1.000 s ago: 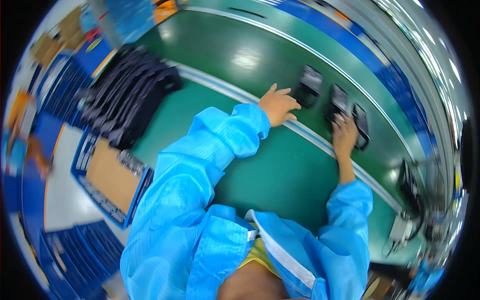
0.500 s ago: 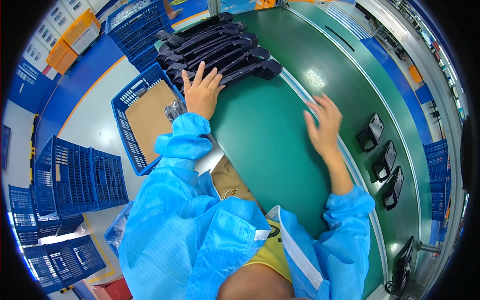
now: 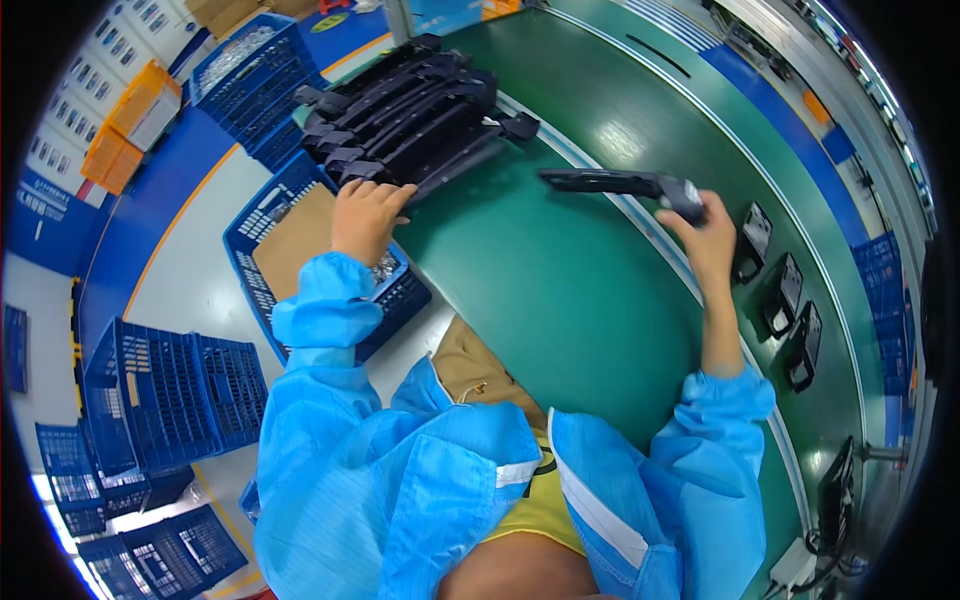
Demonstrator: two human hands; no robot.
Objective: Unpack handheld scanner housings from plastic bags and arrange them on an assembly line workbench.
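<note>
One head-worn fisheye view looks down — from close above — over the green worktop (image 3: 570,300).

Blurred or covered around the black stack (image 3: 400,115)
To its right, a black part (image 3: 612,182) blurs in the right hand (image 3: 708,238); below it, a sleeve (image 3: 322,312) partly hides the blue crate (image 3: 405,303).

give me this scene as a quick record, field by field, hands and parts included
left hand: at the near end of the stacked dark plastic parts; grip unclear
right hand: gripping one end of a long black plastic part, raised over the green work surface
far side of rail: three smaller black parts in a row
beside stack: blue crate containing cardboard
</note>
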